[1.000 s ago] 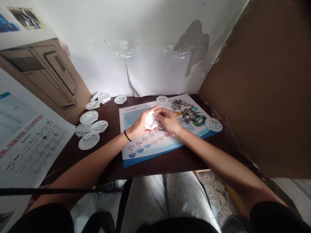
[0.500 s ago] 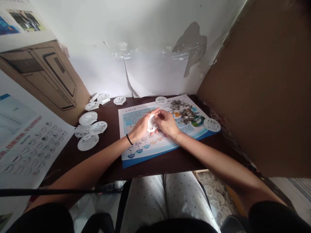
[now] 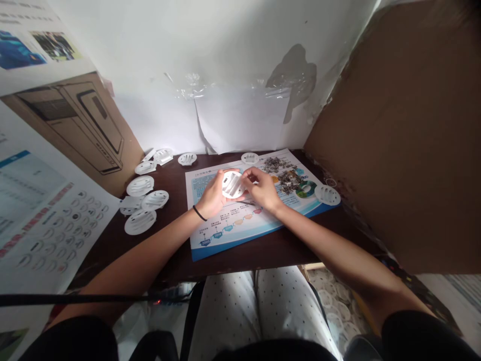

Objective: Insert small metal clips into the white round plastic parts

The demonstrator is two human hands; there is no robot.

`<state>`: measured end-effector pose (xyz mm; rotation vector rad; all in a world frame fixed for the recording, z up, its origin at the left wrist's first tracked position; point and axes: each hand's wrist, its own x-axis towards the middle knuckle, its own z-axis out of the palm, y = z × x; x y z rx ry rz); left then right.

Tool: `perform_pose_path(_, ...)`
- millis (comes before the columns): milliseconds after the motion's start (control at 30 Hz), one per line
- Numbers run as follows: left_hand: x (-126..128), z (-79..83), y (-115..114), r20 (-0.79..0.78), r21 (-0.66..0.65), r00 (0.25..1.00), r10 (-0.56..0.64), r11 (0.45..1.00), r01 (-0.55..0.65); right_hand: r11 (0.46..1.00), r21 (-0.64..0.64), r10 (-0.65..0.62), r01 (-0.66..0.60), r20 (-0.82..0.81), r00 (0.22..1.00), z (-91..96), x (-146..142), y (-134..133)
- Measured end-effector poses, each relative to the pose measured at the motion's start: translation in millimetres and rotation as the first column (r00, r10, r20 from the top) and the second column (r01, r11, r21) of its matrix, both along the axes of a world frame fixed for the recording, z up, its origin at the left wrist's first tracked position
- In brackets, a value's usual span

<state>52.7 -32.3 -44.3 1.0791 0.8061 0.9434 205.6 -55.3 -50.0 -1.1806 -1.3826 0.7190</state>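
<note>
My left hand (image 3: 212, 194) holds a round white plastic disc with slots (image 3: 233, 184) up on its edge, its slotted face toward me. My right hand (image 3: 261, 189) is at the disc's right side, fingertips pinched against its rim. Both hands hover over a printed timeline mat (image 3: 240, 229) with a blue border. Several similar white discs lie to the left on the dark wooden table (image 3: 169, 255), including one (image 3: 140, 221) nearest my left forearm. Another disc (image 3: 327, 195) rests on the mat's right corner. A black band circles my left wrist.
A dark heap of small parts (image 3: 280, 165) sits on the mat's far side, or is printed there; I cannot tell which. A white wall stands behind the table, with brown cardboard (image 3: 394, 140) at the right. A box of white discs (image 3: 330, 301) sits below the table, beside my knees.
The disc has turned from nearly edge-on to show its slotted face. My hands have moved slightly apart, and the whole view has shifted a little.
</note>
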Motion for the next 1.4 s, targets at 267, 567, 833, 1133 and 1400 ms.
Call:
perform_pose_path(267,-8.2,1.1,6.9,-0.422,0.323,0.882,0.209,0.944,-0.068,1.000,-0.014,-0.013,0.014,0.064,0.998,0.5,1.2,-1.4)
perform_pose_path(567,-11.2,5.2,5.2,-0.528,0.263,0.842,0.116,0.964,0.032,0.995,-0.097,0.047,-0.038,0.095,0.994,-0.3,-3.5,-5.8)
perform_pose_path(833,-6.4,2.1,-1.7,-0.387,0.201,0.921,-0.046,0.970,0.133,0.998,-0.040,0.048,-0.045,0.082,0.995,0.1,-5.4,-6.9)
perform_pose_path(1133,-7.2,2.9,-5.2,-0.462,0.349,0.884,0.066,0.931,0.112,0.997,-0.057,0.065,-0.061,0.075,0.995,3.0,-7.7,-9.1)
perform_pose_path(1400,-8.4,0.7,-4.6,-0.480,0.345,0.874,0.071,0.931,0.114,0.996,-0.053,0.074,-0.070,0.073,0.995,1.2,-6.8,-9.1)
